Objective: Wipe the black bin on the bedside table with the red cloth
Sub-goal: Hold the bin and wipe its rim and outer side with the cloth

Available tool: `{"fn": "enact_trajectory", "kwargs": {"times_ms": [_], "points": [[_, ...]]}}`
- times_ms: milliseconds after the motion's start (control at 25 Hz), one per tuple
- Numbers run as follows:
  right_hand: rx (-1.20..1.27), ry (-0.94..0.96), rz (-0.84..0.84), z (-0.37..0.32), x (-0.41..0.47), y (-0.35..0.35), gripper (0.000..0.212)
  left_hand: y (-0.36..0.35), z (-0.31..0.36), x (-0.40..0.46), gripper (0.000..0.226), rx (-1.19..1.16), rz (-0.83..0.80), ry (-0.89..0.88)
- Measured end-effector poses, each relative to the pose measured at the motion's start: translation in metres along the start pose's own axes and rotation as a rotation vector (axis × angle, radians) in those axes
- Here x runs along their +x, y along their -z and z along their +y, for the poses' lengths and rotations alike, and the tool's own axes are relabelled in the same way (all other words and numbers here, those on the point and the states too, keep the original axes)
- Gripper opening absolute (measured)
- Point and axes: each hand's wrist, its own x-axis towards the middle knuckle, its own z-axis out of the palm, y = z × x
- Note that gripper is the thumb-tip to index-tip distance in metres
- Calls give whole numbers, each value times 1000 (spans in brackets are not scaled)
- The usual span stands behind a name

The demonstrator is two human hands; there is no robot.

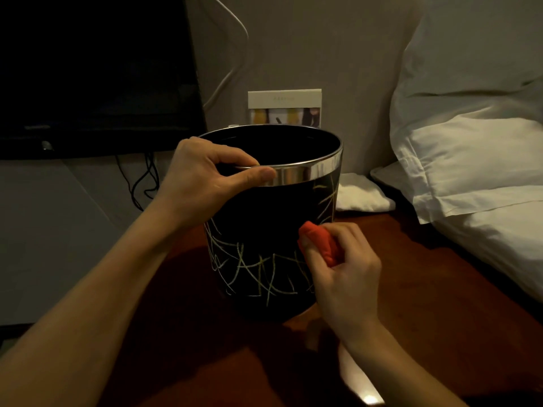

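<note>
— One black bin stands mid-frame on the table, silver-rimmed, scrawled with pale lines.
— And each grip?
— Left hand pinches the rim; right hand clutches the red cloth against the bin's side.

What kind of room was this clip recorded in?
Probably a hotel bedroom: white pillows lie beside a dark wooden bedside table, a printed card leans on the wall behind the black bin, and a dark TV screen stands left.
</note>
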Motion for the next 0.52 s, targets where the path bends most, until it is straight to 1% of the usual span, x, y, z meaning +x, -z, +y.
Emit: {"fn": "enact_trajectory", "kwargs": {"times_ms": [80,160,240,320,400,520], "points": [[6,0,1,-1,4,1,17,4,-3,1,9,-58,-40,50],[40,19,62,-12,21,3,13,8,-6,3,14,-99,-64,87],[52,50,127,-22,39,6,11,9,-7,3,19,-104,-65,97],[54,73,141,-27,46,7,12,10,-9,3,22,-105,-39,107],[53,68,114,-24,38,5,13,11,-10,3,27,-116,-27,113],[40,41,-7,-13,16,-1,15,12,-9,4,29,-116,-34,146]]}}
